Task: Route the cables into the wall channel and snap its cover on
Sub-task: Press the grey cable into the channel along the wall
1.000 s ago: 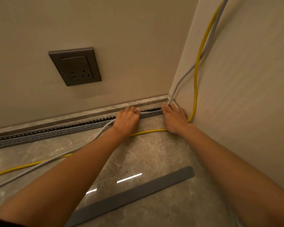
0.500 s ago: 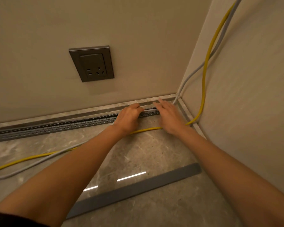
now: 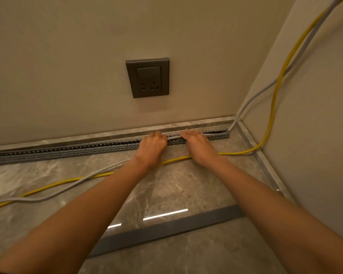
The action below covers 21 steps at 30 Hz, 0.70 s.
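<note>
A grey slotted cable channel [image 3: 77,150] runs along the foot of the back wall, its top open. A grey cable [image 3: 263,89] comes down the right wall into the channel's right end, leaves it under my hands and trails across the floor to the left. My left hand [image 3: 151,148] is curled on the grey cable at the channel. My right hand [image 3: 199,146] lies flat, fingers pressing the cable into the channel. A yellow cable [image 3: 274,99] hangs down the right wall and lies loose on the floor. The flat grey cover strip [image 3: 166,231] lies on the floor near me.
A dark wall socket [image 3: 148,78] sits on the back wall above my hands. The floor is glossy grey marble tile [image 3: 196,190] with a stone skirting. The right wall [image 3: 315,135] meets the back wall in a corner just right of the channel's end.
Both hands have slid left along the channel, away from the corner. More grey cable now lies inside the channel's right end. The view has shifted left.
</note>
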Each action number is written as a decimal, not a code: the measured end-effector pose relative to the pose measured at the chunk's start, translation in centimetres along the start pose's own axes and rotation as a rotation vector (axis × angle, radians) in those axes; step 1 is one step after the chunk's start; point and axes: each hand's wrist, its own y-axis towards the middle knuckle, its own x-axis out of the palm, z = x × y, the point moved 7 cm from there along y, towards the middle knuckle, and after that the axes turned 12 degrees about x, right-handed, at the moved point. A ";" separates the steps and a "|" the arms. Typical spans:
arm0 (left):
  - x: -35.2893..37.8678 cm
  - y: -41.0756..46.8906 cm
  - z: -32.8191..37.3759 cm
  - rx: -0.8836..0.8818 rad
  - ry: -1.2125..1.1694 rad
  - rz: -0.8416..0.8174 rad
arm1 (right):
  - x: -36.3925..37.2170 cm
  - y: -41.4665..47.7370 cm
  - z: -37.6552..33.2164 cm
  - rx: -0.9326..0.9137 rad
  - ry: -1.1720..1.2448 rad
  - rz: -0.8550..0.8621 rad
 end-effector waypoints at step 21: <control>0.6 -0.7 0.2 0.161 0.019 0.161 | 1.4 -0.7 0.3 0.109 -0.050 0.002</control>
